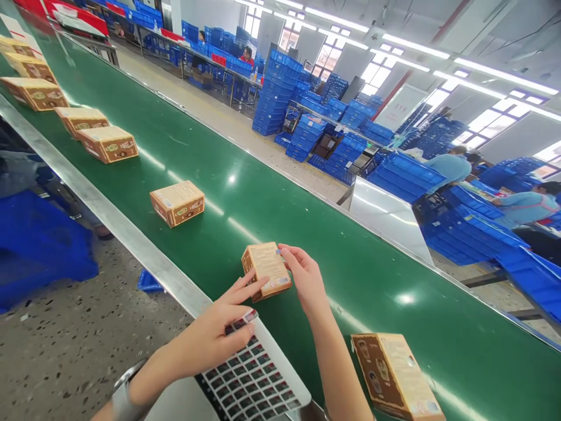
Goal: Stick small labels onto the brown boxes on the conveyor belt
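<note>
The right hand (303,273), thumb and forefinger nearly closed on a small sticker (279,252), meets the top of a brown-and-cream box (268,269), which the left hand (230,324), fingers spread and gripping a sticker sheet (263,374), touches on the green conveyor belt (324,257).

You can make out no words or numbers: the fine print on the carton (265,263) in front of you, the small label (278,252) at its edge and your label sheet (269,374) is too small. The reddish marks on the distant white board (400,107) are also illegible.
</note>
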